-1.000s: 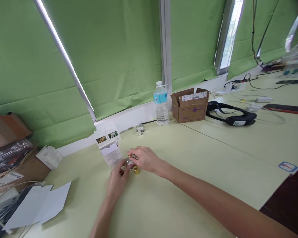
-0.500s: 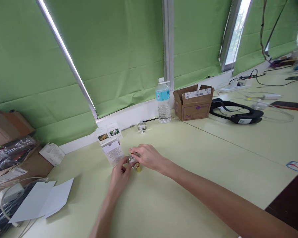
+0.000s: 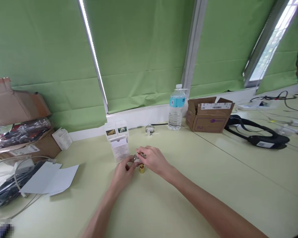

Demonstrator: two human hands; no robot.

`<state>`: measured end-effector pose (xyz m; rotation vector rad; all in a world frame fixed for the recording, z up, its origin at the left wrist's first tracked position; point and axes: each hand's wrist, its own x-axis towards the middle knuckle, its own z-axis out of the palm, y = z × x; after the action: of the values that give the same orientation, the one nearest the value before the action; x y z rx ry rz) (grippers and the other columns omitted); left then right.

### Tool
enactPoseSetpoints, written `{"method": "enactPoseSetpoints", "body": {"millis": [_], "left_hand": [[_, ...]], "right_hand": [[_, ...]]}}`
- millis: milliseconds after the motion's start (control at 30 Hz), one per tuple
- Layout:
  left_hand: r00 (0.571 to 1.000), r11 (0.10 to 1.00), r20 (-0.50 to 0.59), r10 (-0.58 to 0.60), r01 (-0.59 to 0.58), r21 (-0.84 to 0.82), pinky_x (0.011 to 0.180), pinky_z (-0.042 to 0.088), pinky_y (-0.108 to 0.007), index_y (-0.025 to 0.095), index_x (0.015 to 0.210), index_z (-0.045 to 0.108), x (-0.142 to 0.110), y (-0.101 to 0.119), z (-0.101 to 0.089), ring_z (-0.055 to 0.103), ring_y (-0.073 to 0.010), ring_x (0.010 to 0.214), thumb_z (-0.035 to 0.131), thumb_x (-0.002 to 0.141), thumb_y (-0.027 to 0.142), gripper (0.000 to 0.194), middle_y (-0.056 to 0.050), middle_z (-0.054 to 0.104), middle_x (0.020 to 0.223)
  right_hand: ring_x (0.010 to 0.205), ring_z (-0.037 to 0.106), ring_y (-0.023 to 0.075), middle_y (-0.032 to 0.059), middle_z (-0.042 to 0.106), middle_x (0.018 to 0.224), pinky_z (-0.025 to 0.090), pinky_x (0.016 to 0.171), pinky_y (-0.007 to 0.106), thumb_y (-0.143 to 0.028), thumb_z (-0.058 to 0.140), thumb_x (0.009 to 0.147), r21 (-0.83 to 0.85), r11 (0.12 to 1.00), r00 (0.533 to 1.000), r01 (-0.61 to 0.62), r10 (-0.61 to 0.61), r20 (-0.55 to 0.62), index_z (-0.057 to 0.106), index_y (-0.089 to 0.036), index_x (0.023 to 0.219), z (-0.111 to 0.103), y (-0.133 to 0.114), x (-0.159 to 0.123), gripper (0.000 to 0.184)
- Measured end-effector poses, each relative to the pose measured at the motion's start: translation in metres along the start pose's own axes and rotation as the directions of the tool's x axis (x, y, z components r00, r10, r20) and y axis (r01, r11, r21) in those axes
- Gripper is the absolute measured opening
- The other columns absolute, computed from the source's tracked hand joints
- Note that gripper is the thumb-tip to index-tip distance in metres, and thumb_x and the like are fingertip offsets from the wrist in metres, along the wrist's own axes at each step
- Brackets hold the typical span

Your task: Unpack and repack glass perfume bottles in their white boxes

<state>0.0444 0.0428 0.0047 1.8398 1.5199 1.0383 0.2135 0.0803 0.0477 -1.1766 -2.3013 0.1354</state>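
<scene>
The left hand (image 3: 123, 175) and right hand (image 3: 152, 160) are together, clamped on a small glass piece (image 3: 137, 159) (mostly hidden by fingers) just right of the white box (image 3: 119, 148). A gold cap (image 3: 141, 169) stands beneath them; a second glass piece (image 3: 149, 129) sits behind and right of the box.

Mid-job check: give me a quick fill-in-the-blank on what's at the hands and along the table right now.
Held between the left hand and right hand, a small glass piece sits next to a ____ cap.
The water bottle carries a ____ label.
The open box to the right of the bottle is made of ____.

Missing words: gold, blue, cardboard.
</scene>
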Motion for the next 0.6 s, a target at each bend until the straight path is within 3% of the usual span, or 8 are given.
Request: {"method": "enactPoseSetpoints", "body": {"millis": [400,600], "left_hand": [[1.000,0.999,-0.006,0.024,-0.024,-0.030,0.050,0.031,-0.023,0.023,0.107,0.064,-0.0020,0.0018,-0.0011,0.042,-0.0095,0.051,0.044,0.089,0.048,0.036,-0.001,0.067,0.094],[1.000,0.999,-0.011,0.014,-0.014,-0.046,0.049,0.029,-0.023,0.023,0.103,0.065,-0.0019,0.0038,0.0002,0.039,-0.0095,0.049,0.044,0.089,0.048,0.035,0.000,0.066,0.088]], "right_hand": [[0.080,0.063,0.0163,0.0016,0.071,0.084,0.037,0.067,0.023,-0.029,0.046,0.094,0.010,1.000,0.999,-0.013,0.013,0.031,0.065,-0.023,0.091,-0.0064,-0.0038,0.0034,0.020],[0.081,0.063,0.0164,0.0029,0.069,0.090,0.039,0.068,0.024,-0.028,0.048,0.093,-0.039,0.999,0.999,-0.002,0.004,0.048,0.062,-0.023,0.101,-0.0083,-0.0056,-0.0017,0.017]]}}
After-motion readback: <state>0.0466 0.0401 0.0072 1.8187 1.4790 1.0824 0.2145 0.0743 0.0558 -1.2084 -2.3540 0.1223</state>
